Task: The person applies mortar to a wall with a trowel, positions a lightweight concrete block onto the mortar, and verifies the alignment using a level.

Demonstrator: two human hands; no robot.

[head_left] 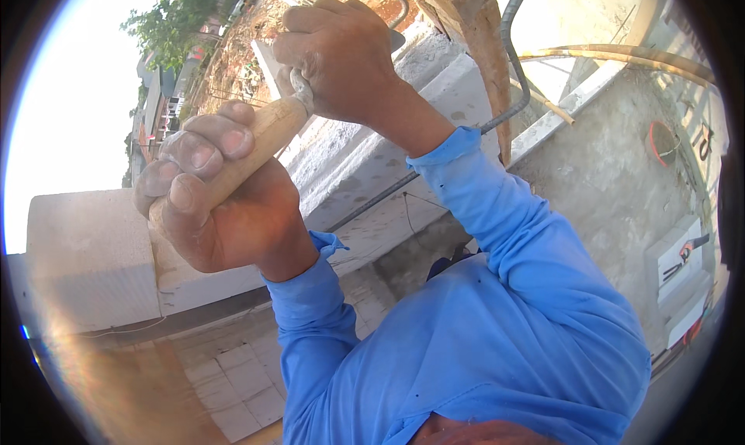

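Both my hands are raised at the upper left, over the top of a pale block wall [334,162]. My left hand [225,204] wraps round the thick, worn wooden handle of a trowel [260,138], its fingertips dusted grey. A curved metal neck comes out of the handle's upper end. Against that neck, my right hand [341,61] is closed in a fist over the trowel's metal end. Most of the blade is hidden by the fist; a small grey edge shows past it.
A bent metal bar [512,49] and a rough wooden post [490,72] stand just right of my right forearm. Yellowish poles [621,53] cross the upper right. White blocks [679,266] with a dark-handled tool lie far right. Another pale block [93,259] sits at left.
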